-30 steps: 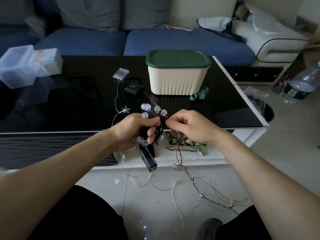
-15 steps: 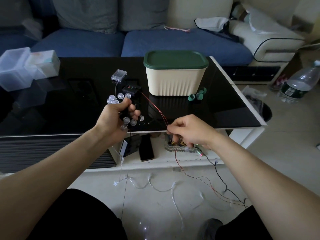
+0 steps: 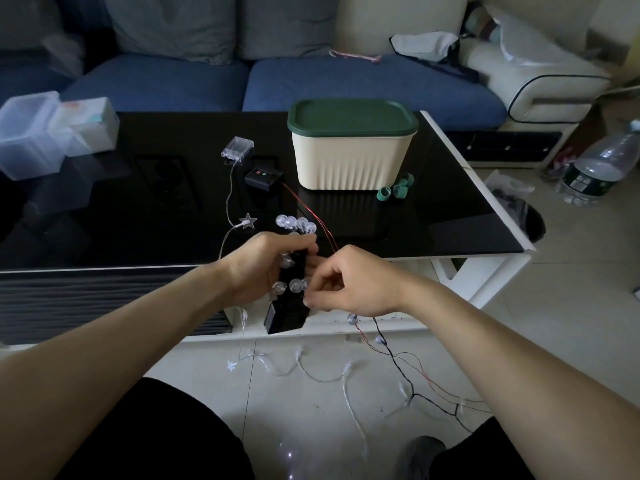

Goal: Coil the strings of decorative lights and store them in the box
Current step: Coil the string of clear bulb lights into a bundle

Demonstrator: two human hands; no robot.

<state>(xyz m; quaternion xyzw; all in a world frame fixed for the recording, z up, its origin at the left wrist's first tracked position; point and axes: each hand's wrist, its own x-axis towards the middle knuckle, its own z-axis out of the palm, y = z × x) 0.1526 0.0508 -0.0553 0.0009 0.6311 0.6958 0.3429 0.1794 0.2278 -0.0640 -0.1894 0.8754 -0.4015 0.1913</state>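
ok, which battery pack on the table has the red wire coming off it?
The black pack, the one with red and green dots on top, left of the box. The clear pack behind it has a pale wire leading to the star.

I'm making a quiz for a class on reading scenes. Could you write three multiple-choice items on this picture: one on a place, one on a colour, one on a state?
1. Where do the green rings lie?
A. On the sofa
B. On the black tabletop, beside the box
C. On the floor

2. What colour is the box's lid?
A. Dark green
B. Red
C. White

3. What is the state of the box?
A. Open
B. Tipped over
C. Closed, lid on

Answers: 1 B, they sit at the box's right foot. 2 A, the lid is dark green above cream walls. 3 C, the lid lies flat on the upright box.
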